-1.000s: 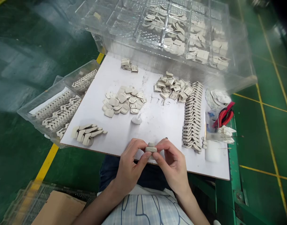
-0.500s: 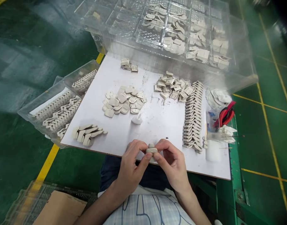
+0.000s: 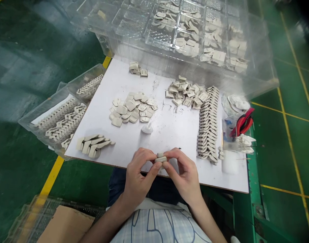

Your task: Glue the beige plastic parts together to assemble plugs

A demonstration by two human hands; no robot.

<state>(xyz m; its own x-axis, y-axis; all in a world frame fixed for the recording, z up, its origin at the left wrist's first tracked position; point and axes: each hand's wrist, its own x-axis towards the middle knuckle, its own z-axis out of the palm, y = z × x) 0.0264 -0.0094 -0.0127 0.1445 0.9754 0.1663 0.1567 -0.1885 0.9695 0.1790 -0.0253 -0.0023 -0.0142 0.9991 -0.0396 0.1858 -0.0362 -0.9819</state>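
A small beige plastic part [image 3: 160, 159] is pinched between both hands over the front edge of the white board [image 3: 174, 135]. My left hand [image 3: 140, 175] grips its left end with thumb and forefinger, and my right hand [image 3: 183, 175] grips its right end the same way. Fingertips cover some of the part. Beyond the hands stands a small white nozzle-like cap [image 3: 147, 128]. Behind it lies a heap of flat rounded beige pieces [image 3: 134, 108]. A cluster of curved beige parts [image 3: 95, 145] rests at the board's left front.
A nested row of bent beige parts [image 3: 208, 126] runs along the right, beside a heap of clip-like pieces [image 3: 186, 91]. Red-handled pliers [image 3: 242, 123] lie at the right edge. Clear compartment trays [image 3: 189, 60] overhang the back; another clear tray [image 3: 30, 116] sits left.
Both hands have shifted slightly left and up with the beige part. The part is turned a little between the fingertips. The heaps lie as before.
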